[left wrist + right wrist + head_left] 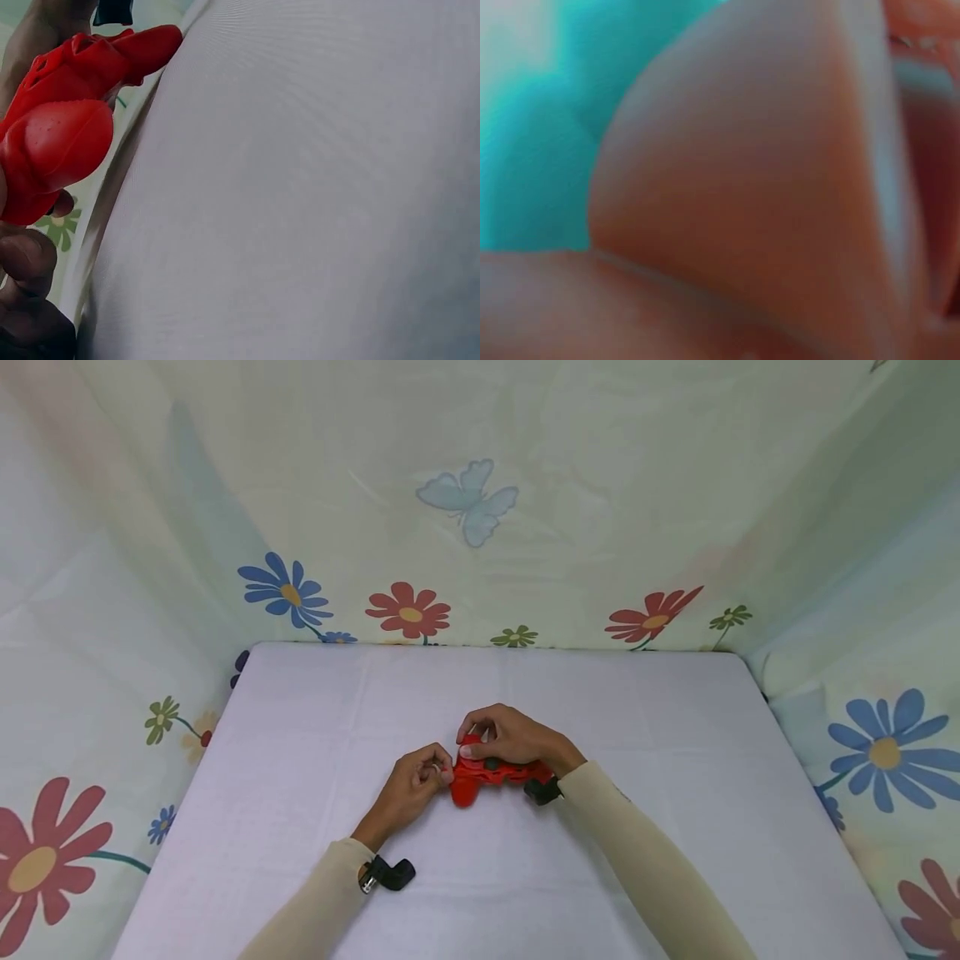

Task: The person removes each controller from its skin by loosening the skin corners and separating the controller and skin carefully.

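Note:
A red game controller (465, 791) with a soft, rubbery-looking skin is held low over the middle of the table, a dark thumbstick (491, 763) showing on its face. My right hand (513, 735) reaches over from the right and grips its upper left part between thumb and fingers. At the controller's left edge, my left hand (408, 783) pinches the red skin with curled fingertips. In the left wrist view the controller (71, 139) shows a rounded grip and cut-out openings, with left-hand fingers (26, 259) just below. Blurred skin of the right hand (727, 172) fills the right wrist view.
A white cloth covers the table (637, 710). Behind and at both sides hangs a pale curtain (562, 485) printed with flowers and a butterfly. Black wrist cameras sit on the left wrist (393, 873) and on the right wrist (542, 791).

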The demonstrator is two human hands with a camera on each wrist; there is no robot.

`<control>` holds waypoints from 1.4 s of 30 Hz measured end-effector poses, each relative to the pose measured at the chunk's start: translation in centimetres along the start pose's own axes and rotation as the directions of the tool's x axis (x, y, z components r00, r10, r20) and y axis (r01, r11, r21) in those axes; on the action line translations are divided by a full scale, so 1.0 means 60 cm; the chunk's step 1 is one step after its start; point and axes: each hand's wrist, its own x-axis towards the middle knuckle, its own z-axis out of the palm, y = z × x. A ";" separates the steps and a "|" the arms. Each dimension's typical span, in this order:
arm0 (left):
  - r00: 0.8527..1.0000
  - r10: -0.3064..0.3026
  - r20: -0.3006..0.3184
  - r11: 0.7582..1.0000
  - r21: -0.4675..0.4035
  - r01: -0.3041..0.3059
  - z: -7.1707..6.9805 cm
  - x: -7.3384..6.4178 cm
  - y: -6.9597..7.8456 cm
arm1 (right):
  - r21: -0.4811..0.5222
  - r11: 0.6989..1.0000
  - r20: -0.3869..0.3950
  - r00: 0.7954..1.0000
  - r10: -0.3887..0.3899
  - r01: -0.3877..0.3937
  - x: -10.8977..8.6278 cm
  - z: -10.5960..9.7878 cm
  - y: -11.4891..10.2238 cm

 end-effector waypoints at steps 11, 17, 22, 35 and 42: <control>0.999 0.036 -0.034 0.991 0.129 -0.031 -0.005 -0.007 -0.002 | -0.014 1.000 0.025 1.000 0.011 -0.011 0.013 0.002 0.004; 0.998 0.043 -0.053 0.989 0.142 -0.035 0.001 0.002 0.001 | -0.004 0.999 -0.017 0.999 0.032 -0.032 0.003 -0.002 0.000; 0.999 0.015 -0.050 0.995 0.096 -0.010 0.000 0.013 0.007 | 0.038 0.999 -0.050 0.999 0.000 0.002 -0.006 -0.006 0.004; 0.997 0.050 -0.061 0.998 0.040 -0.047 0.005 0.023 -0.002 | 0.074 0.995 -0.084 0.994 -0.064 0.070 -0.014 -0.002 0.000; 0.998 0.050 -0.026 0.997 0.067 -0.049 0.010 0.017 -0.003 | 0.091 0.994 -0.074 0.996 -0.050 0.057 -0.013 -0.001 0.003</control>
